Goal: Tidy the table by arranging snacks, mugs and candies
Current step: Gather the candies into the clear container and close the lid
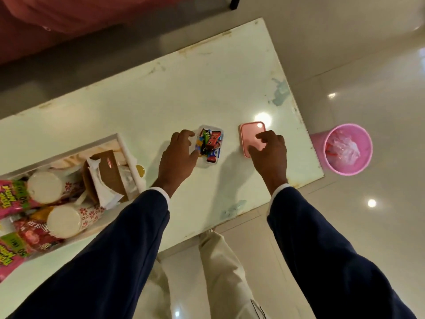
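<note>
— Dark navy sleeves fill the bottom of the view. Where do the hands end up?

— Both are over the white glossy tabletop. The left hand cups the left side of a small clear plastic container, thumb on its near edge and a finger on its far corner, so it holds the box. The box is packed with bright wrapped candies.

— And the other one?

— The right hand lies with bent fingertips on a pink rounded-square plastic lid, which rests flat on the table just to the right of the container, not touching it. Whether it grips the lid or only presses it, I cannot tell.

— What else is there?

— At the left, a white tray holds two white floral-patterned mugs lying on their sides, pink and green snack packets and a brown cardboard box with white paper. A round pink plastic bin stands on the shiny tiled floor past the table's right end, with crumpled clear plastic inside.
</note>
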`<state>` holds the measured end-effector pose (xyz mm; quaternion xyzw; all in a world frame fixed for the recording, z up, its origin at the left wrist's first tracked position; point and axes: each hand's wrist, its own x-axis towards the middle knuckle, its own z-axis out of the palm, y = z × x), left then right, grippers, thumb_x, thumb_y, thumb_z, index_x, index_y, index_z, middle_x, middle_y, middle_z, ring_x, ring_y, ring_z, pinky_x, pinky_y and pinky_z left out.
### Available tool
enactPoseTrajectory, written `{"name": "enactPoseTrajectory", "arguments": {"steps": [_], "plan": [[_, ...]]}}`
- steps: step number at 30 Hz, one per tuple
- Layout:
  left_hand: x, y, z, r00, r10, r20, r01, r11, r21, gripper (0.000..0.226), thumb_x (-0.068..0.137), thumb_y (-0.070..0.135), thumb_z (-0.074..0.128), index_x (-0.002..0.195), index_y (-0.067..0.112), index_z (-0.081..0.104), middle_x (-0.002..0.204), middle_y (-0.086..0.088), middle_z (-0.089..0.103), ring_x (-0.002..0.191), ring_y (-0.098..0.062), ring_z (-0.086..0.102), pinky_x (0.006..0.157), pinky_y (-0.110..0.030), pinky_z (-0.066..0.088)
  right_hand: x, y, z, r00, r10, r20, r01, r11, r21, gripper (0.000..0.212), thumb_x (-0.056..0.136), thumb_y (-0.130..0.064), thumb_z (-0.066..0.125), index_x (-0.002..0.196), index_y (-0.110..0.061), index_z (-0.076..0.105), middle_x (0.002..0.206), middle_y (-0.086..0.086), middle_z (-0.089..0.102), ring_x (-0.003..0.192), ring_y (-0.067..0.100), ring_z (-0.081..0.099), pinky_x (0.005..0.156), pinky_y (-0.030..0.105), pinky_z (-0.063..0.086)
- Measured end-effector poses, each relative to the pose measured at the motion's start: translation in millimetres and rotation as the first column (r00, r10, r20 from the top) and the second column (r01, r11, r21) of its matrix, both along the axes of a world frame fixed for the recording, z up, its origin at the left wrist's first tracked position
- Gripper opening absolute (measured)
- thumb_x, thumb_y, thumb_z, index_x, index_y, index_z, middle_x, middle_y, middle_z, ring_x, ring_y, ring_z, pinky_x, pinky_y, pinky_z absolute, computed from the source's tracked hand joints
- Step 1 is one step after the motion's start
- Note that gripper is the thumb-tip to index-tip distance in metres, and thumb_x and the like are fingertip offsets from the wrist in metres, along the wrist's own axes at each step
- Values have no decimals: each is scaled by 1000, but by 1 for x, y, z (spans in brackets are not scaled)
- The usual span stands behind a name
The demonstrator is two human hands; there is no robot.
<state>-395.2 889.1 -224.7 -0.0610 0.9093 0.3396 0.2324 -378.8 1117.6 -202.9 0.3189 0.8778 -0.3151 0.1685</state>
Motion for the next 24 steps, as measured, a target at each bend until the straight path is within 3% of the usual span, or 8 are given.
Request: {"name": "enactPoseTrajectory", "arguments": {"steps": [6,11,14,16,18,20,22,24], "plan": [[3,-2,-13,989,92,118,-105,988,115,44,92,13,68,132,18,48,96,-4,66,89,-25,68,72,-32,51,-4,5,-29,974,194,117,-213,961,179,97,72,-54,80,147,-20,29,137,13,39,121,39,43,91,48,49],[19,1,-13,979,99,175,-122,985,125,49,92,14,68,134,18,44,92,-2,66,86,-24,69,75,-36,54,-11,-4,-46,964,237,122,-262,928,265,88,67,-51,81,138,-25,36,128,13,42,112,39,46,86,49,52],[28,0,-9,989,91,120,-100,993,67,50,92,23,68,136,19,43,106,1,61,92,-21,65,83,-44,55,-11,0,-45,972,207,114,-224,960,168,84,65,-46,81,134,-26,38,124,14,46,110,38,49,88,45,50],[29,-2,-3,989,141,-40,-139,989,59,46,92,25,67,134,20,48,114,3,55,94,-20,61,84,-45,55,-10,6,-30,999,36,27,-32,991,-131,78,68,-47,82,133,-29,42,125,13,51,111,31,54,90,43,53],[25,4,12,966,227,-122,-202,961,191,39,96,25,63,134,21,52,116,4,54,91,-15,61,78,-28,55,-6,6,0,979,-205,17,181,819,-545,61,76,-42,79,129,-30,50,123,11,60,106,25,63,84,40,59],[20,13,28,968,250,-33,-219,899,378,36,100,30,58,136,26,54,119,3,59,89,-11,64,67,-15,49,3,0,31,966,-230,121,228,531,-816,42,89,-32,68,127,-25,54,119,8,66,99,24,68,85,40,57],[19,22,36,971,212,113,-240,832,500,35,100,36,56,135,32,57,116,4,65,86,-14,69,62,-20,49,15,-10,52,967,-167,192,236,303,-923,34,97,-28,59,128,-15,55,121,13,67,104,33,69,92,49,56],[21,28,39,968,231,103,-251,831,497,35,99,31,59,134,34,59,111,3,65,84,-18,68,58,-24,50,24,-20,57,948,-208,241,286,227,-931,29,101,-23,54,124,-5,58,122,20,66,107,42,68,93,54,56]]}}
